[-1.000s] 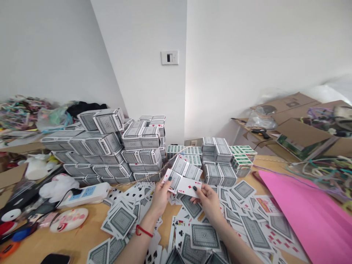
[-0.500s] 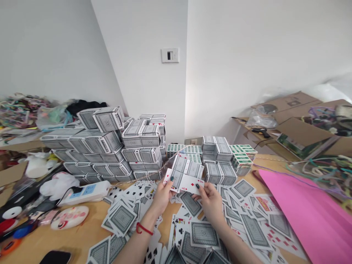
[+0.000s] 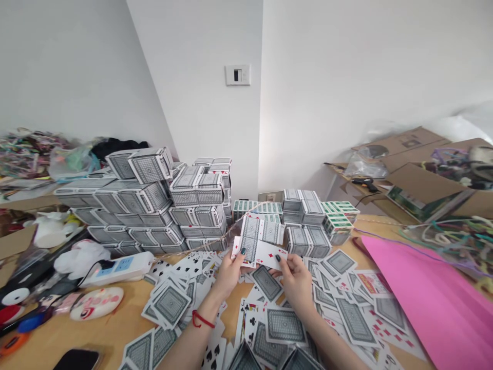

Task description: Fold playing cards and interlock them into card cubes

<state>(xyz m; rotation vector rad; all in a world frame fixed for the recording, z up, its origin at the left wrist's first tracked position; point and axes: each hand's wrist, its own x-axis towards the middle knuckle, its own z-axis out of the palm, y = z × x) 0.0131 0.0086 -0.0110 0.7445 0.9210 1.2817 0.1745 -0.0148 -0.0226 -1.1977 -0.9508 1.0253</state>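
My left hand (image 3: 228,272), a red string bracelet at its wrist, is closed on a piece made of joined playing cards (image 3: 251,240), grey patterned backs facing up. My right hand (image 3: 297,281) pinches the right end of an ace of diamonds card (image 3: 270,254), whose left end meets that piece. How the cards join is hidden. Beneath both hands, loose playing cards (image 3: 287,325) lie scattered, some face up and others face down. Close to my body, at the bottom edge, are two folded card pieces (image 3: 245,358), only partly in view.
Stacked card blocks (image 3: 127,198) rise at the back left, with a smaller stack (image 3: 308,239) right of centre. Green-and-white card boxes (image 3: 339,221) stand beside it. A pink sheet (image 3: 412,298) covers the right side. A power strip (image 3: 121,268) and a phone (image 3: 77,359) lie left.
The ace of diamonds has shifted slightly and turned a little flatter against the joined piece. Both hands keep their grip and stay almost in place.
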